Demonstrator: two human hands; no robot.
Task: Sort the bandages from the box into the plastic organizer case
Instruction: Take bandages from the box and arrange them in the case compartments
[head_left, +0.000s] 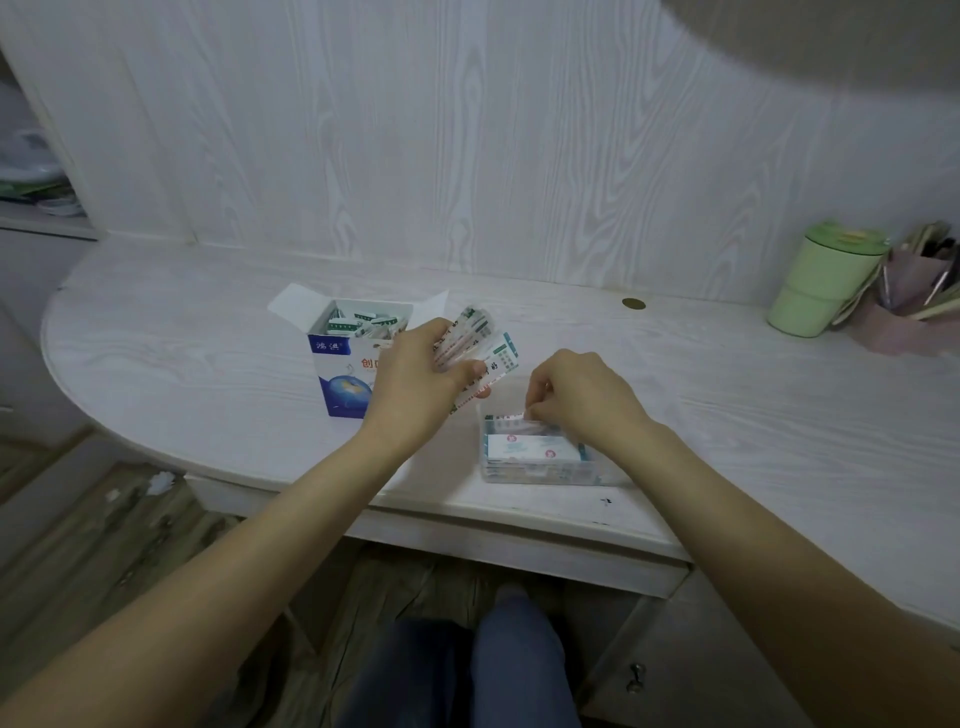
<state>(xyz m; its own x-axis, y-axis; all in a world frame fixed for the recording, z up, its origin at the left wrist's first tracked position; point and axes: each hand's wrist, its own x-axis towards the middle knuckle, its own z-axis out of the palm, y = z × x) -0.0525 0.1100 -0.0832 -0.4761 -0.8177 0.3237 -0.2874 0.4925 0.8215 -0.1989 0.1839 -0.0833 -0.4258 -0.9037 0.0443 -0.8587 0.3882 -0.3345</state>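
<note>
Left hand (415, 374) raised at 11 o'clock, fingers curled in a grip; right hand (582, 397) lower, fingertips pinched downward.

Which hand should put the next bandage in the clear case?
Probably the right hand: it is already at the plastic organizer case, pinching a bandage at its rim. The left hand is beside the box, gripping a fan of bandages.

Single head cam, wide-angle, looking forward and down across the table (727, 374) at the panelled wall (467, 130) behind it. Close range: both forearms run in from the bottom corners, the person's lap at bottom centre. No second view.
</note>
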